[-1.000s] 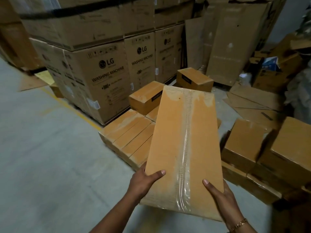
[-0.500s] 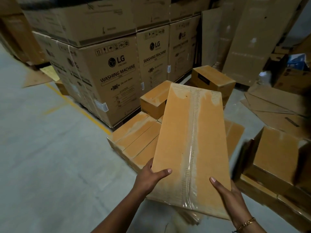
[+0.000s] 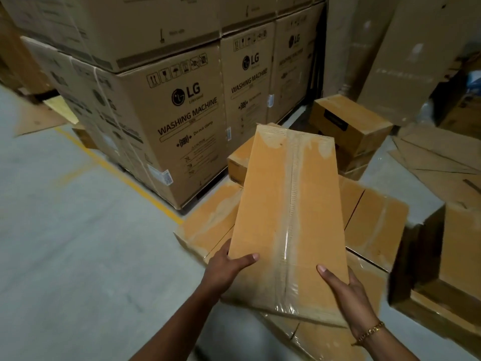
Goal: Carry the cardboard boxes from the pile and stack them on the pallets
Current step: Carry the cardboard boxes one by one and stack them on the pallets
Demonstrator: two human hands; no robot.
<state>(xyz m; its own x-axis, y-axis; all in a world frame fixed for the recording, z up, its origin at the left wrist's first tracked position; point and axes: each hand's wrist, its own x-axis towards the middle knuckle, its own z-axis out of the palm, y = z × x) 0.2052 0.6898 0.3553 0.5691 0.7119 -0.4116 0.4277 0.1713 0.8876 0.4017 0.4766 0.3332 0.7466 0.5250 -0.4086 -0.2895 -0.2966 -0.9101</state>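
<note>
I hold a long orange-brown cardboard box (image 3: 286,217) with clear tape down its middle, lengthwise in front of me. My left hand (image 3: 229,267) grips its near left corner, thumb on top. My right hand (image 3: 343,290) grips the near right corner, a gold bracelet on the wrist. The box hovers above a low layer of similar flat boxes (image 3: 208,225) lying on the floor. More of these show to the right (image 3: 374,225) and under the held box's near end (image 3: 312,340). No pallet surface shows under them.
Tall LG washing machine cartons (image 3: 182,121) stand stacked behind the layer. Two smaller boxes (image 3: 348,123) sit stacked behind it, and another box (image 3: 239,160) lies behind the held one. Flattened cardboard (image 3: 437,157) lies at right; more boxes (image 3: 458,251) stand at far right. Grey floor with a yellow line (image 3: 122,173) lies left.
I have walked closer to the low layer of boxes, carrying the long box with both hands. The washing machine cartons loom larger; my grip has not changed.
</note>
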